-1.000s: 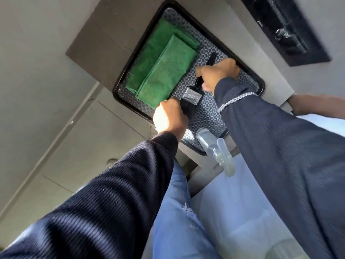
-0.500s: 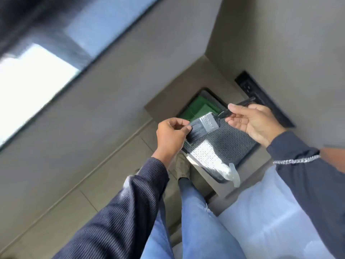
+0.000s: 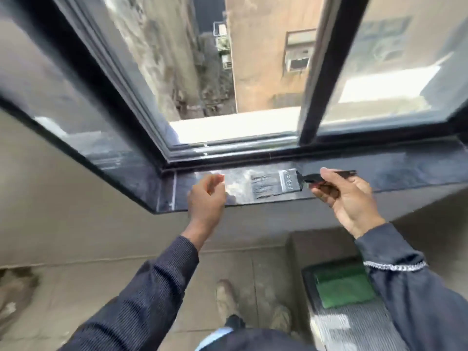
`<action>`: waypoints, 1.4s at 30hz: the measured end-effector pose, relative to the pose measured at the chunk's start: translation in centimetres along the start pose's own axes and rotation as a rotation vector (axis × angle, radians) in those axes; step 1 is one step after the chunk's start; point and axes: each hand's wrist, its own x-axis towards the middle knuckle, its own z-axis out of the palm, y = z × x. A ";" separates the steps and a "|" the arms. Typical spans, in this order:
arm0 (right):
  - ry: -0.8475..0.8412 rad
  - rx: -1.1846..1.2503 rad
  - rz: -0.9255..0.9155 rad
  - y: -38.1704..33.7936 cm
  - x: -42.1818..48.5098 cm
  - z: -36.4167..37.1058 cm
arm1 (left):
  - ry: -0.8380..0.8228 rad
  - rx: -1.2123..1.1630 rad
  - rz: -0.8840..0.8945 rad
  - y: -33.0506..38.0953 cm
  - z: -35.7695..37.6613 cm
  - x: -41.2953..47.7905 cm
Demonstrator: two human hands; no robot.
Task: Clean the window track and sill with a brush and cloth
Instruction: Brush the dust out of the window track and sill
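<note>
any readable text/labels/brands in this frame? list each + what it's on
Silver metal ferrule of the black-bristled paintbrush: stamped lettering, too blurred to read.
Pale blue tag at the person's waist: no legible text.
Green folded cloth, black tray, dark stone sill: none.

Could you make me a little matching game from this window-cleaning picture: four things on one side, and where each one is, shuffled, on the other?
Things:
1. brush
2. green cloth
3. left hand
4. window track

Places:
A. lying in the black tray low on the right
B. held by the right hand over the dark sill
C. between the sill and the open window
D. empty, in front of the sill's edge

Pairs: 1-B, 2-A, 3-D, 4-C
</note>
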 end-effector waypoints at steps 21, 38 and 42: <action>0.144 -0.784 -0.392 3.2 7.2 23.7 | -0.061 0.921 0.240 -9.1 -4.9 5.0; -0.237 -1.765 -0.993 -5.6 6.4 18.0 | -0.026 0.984 0.265 -9.3 -4.5 5.0; -0.304 -1.575 -0.947 -1.4 5.4 20.8 | -0.050 1.000 0.257 -9.0 -4.6 5.1</action>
